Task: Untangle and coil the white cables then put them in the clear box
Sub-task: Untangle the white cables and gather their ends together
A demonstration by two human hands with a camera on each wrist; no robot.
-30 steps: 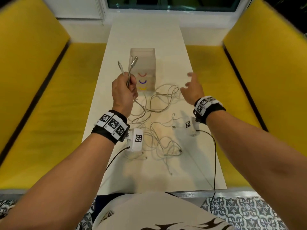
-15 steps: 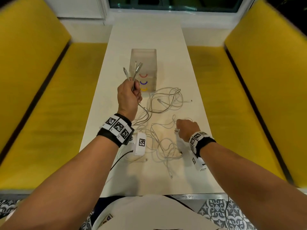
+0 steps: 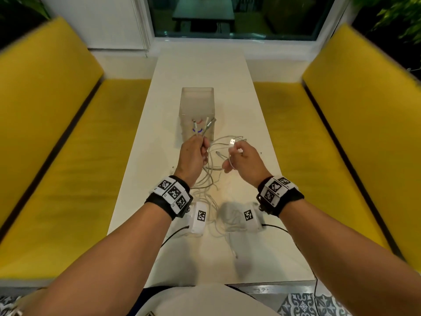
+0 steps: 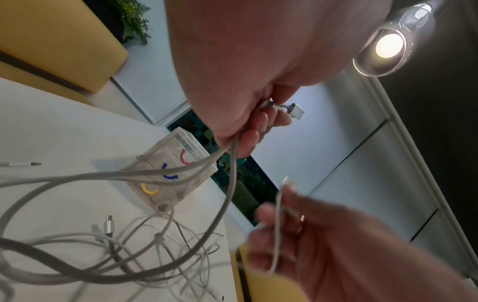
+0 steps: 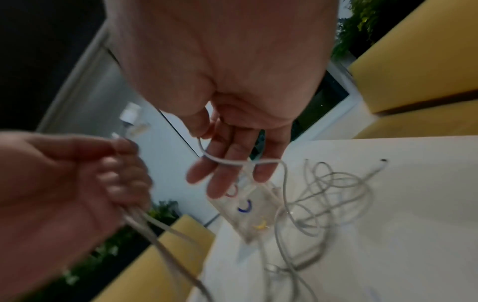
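Note:
My left hand (image 3: 200,149) is raised in front of the clear box (image 3: 197,106) and grips several white cable ends; two plugs (image 3: 210,123) stick up from the fist. In the left wrist view the gripped cables (image 4: 230,163) hang down to the tangle (image 4: 155,245) on the table. My right hand (image 3: 235,153), just right of the left, pinches one thin white cable with a USB plug (image 3: 232,141) pointing up. That cable (image 5: 232,162) lies across its fingers (image 5: 222,179). More loops (image 3: 206,185) lie between and under the wrists.
The narrow white table (image 3: 205,69) runs away from me to a window. Yellow benches stand on the left (image 3: 68,156) and right (image 3: 341,156). White wrist camera units (image 3: 198,216) with black leads hang below my wrists. A loose plug (image 4: 110,224) lies on the table.
My right hand went from reaching out on the right down to the tangle, then came up beside the left hand pinching a cable end. The left hand kept its grip and shifted right.

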